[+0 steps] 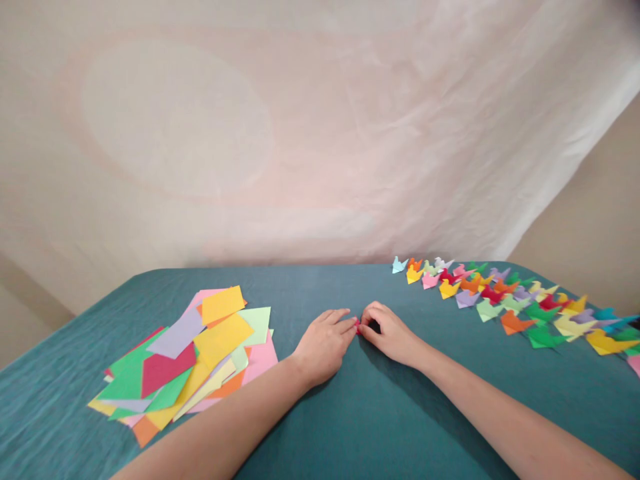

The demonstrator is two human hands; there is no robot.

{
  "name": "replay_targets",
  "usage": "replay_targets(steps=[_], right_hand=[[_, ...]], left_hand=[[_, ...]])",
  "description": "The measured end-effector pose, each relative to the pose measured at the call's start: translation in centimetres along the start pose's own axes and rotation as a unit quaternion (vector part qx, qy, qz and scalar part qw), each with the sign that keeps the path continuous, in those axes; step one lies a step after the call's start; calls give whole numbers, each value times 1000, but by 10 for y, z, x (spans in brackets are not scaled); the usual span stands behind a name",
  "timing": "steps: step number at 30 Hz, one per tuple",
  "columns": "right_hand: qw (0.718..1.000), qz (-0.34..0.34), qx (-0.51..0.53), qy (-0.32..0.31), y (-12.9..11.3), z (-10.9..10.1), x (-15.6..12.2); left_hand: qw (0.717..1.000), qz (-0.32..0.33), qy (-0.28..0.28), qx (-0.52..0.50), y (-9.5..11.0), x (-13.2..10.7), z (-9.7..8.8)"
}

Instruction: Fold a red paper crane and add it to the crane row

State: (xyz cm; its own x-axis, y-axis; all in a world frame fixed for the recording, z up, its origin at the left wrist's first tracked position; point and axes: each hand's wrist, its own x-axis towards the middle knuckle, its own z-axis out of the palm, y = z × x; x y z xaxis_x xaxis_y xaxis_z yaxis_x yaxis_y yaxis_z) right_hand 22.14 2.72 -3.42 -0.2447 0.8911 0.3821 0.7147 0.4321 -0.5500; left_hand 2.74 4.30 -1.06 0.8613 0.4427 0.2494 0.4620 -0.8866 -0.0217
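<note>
A small piece of folded red paper [357, 325] shows between my two hands near the middle of the table, mostly covered by fingers. My right hand [390, 333] pinches it from the right, thumb and index finger curled to meet at the paper. From the left, my left hand [324, 343] grips its other side at the fingertips, back of the hand up, outer fingers extended; the thumb is hidden. Left of my left forearm lies a loose pile of coloured paper sheets [223, 340] in yellow, green, red, purple, pink and orange.
Rows of small folded paper birds [517, 323] in many colours stand along the right side, running from the back edge toward the front right. A dark green cloth [310, 433] covers the table. Behind it hangs a pale sheet [320, 133].
</note>
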Motion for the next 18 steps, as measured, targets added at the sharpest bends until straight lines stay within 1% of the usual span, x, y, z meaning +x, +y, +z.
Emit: replay_targets(steps=[9,18], right_hand=[[1000,-2,2,3,-1,-1,0],[1000,4,-6,4,-4,0,-1]], left_hand=[[1000,4,-2,6,0,0,1],[999,5,0,37,2,1,-1]])
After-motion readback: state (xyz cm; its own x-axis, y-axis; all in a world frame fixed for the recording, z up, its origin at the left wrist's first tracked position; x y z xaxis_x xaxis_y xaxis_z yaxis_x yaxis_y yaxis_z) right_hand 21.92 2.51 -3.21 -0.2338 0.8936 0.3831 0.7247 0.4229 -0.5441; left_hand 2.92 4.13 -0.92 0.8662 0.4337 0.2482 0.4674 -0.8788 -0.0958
